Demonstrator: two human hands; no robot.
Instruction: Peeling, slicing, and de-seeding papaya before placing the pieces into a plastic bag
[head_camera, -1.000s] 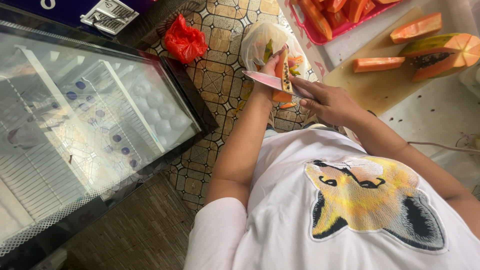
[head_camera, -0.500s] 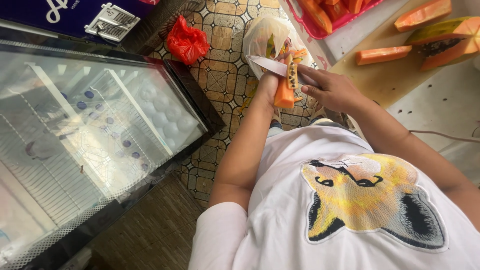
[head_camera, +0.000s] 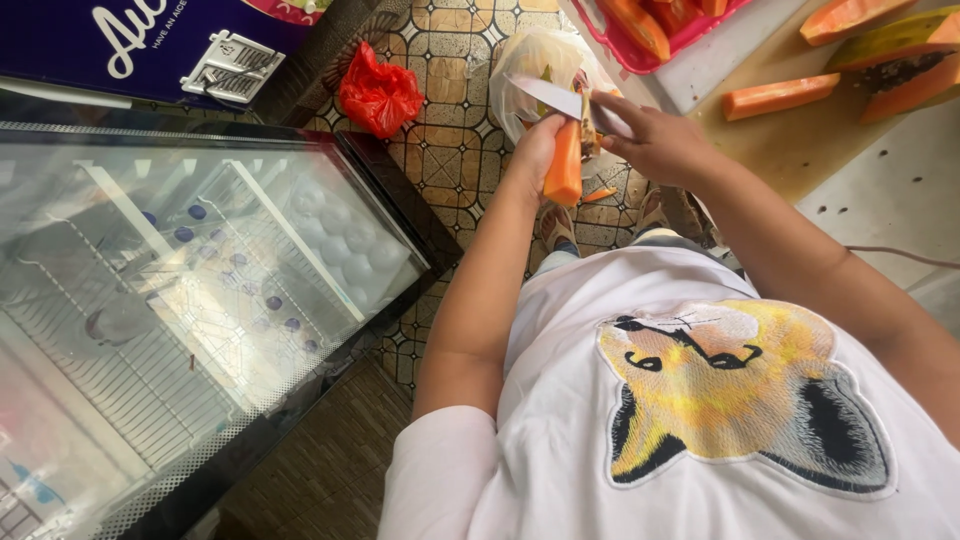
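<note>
- The view looks down from the person's head, over a white shirt with a fox head design (head_camera: 745, 395), to both bare arms reaching forward.
- The left hand (head_camera: 535, 150) is closed around a long orange papaya slice (head_camera: 564, 165), gripping its far end so the slice stands roughly upright, its long axis running away from the body.
- The right hand (head_camera: 655, 140) is clenched on the handle of a knife (head_camera: 550, 97). The blade points left, lying across the top of the slice and at right angles to it, touching or nearly touching it.
- The two hands sit side by side, close together, the slice between them and just left of the right hand.
- Directly below the hands is a pale plastic bag (head_camera: 545, 60) open on the patterned tile floor (head_camera: 455, 150).
- A crumpled red bag (head_camera: 378, 95) lies to the left on the tiles.
- To the right, a wooden board (head_camera: 800, 150) carries more papaya pieces (head_camera: 780, 97).
- A glass-topped chest freezer (head_camera: 190, 290) fills the left side.
</note>
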